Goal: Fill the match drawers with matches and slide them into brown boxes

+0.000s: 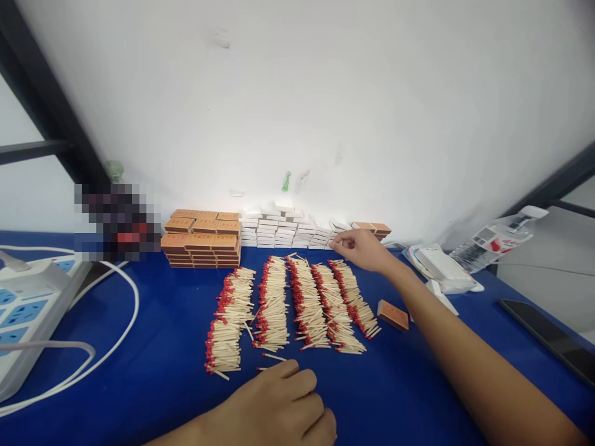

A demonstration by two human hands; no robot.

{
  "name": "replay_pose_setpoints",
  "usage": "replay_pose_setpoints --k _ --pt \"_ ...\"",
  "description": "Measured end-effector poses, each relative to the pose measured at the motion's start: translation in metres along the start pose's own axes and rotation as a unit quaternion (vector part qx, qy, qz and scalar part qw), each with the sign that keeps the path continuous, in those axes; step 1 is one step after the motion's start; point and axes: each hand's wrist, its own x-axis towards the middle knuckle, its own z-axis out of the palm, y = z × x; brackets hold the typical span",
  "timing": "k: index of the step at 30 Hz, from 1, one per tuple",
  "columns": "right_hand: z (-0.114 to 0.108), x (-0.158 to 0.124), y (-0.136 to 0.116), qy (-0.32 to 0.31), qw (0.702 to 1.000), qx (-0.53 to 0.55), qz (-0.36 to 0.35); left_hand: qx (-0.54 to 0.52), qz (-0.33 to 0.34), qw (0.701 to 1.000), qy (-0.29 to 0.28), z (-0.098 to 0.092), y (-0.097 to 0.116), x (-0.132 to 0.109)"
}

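- Bunching right hand by far white trays; cannot tell whether pinching.
- Curling left hand, palm hidden, nearer than matches.
- Flanked by power strip left, bottle right.

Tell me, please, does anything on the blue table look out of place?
Yes: two loose matches lie near the left hand, apart from the five rows of matches. One matchbox also sits alone right of the rows, away from the stacked boxes.
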Motion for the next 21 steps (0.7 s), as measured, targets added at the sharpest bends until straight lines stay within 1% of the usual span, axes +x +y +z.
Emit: replay_pose_setpoints --k 2,7,10,12,15,17,18,19,21 --pt "0.007 0.003 -0.001 -0.024 1.0 0.01 -0.005 -0.001 -0.004 1.0 0.007 0.002 0.001 0.0" --pt "0.027 0.015 -0.005 -0.014 1.0 0.01 -0.012 0.006 -0.008 1.0 0.003 0.001 0.002 0.001" --pt "0.031 0.017 -0.007 -0.006 1.0 0.006 -0.011 0.004 -0.005 1.0 0.006 0.0 0.001 0.001" --pt "0.03 0.017 -0.008 -0.004 1.0 0.006 -0.008 0.004 -0.004 1.0 0.008 0.0 0.001 0.001" --pt "0.018 0.014 -0.008 -0.007 1.0 0.007 -0.003 0.005 -0.004 1.0 0.003 0.0 0.001 0.001" --pt "0.002 0.008 -0.005 -0.013 1.0 0.005 0.005 0.006 -0.005 1.0 0.003 -0.001 0.002 0.001" --pt "-0.008 0.003 -0.003 -0.027 1.0 0.005 0.014 0.007 -0.005 1.0 0.004 -0.001 0.002 0.002" --pt "-0.019 -0.003 0.001 -0.054 0.998 0.005 0.03 0.007 -0.005 1.0 0.006 -0.001 0.002 0.002" --pt "-0.042 -0.019 0.011 -0.131 0.988 0.004 0.075 0.004 -0.003 1.0 0.007 -0.002 0.002 0.002"
